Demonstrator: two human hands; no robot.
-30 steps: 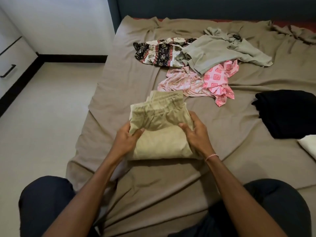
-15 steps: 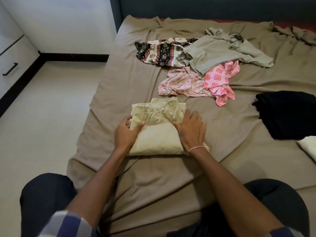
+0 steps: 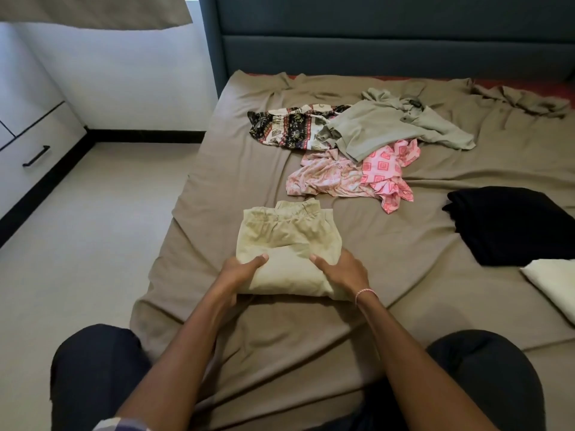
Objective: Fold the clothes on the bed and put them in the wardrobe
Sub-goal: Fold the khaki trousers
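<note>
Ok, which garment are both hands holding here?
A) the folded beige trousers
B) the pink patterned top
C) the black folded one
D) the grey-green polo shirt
A: the left hand and right hand grip the near sides of the folded beige trousers, thumbs on top.

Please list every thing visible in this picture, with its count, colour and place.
Folded beige cloth garment: one, beige, near bed edge.
Black-and-white patterned garment: one, unfolded, far on bed.
Grey-green collared shirt: one, overlapping the patterned garment.
Pink patterned clothes: one crumpled heap, pink, mid-bed.
Folded black cloth: one, black, right side.
Folded white cloth: one, white, right edge.
Brown bedsheet: one, brown, covering bed.
White drawer unit: one, white, left.
Left hand, right hand: two, holding the beige garment's sides.
</note>
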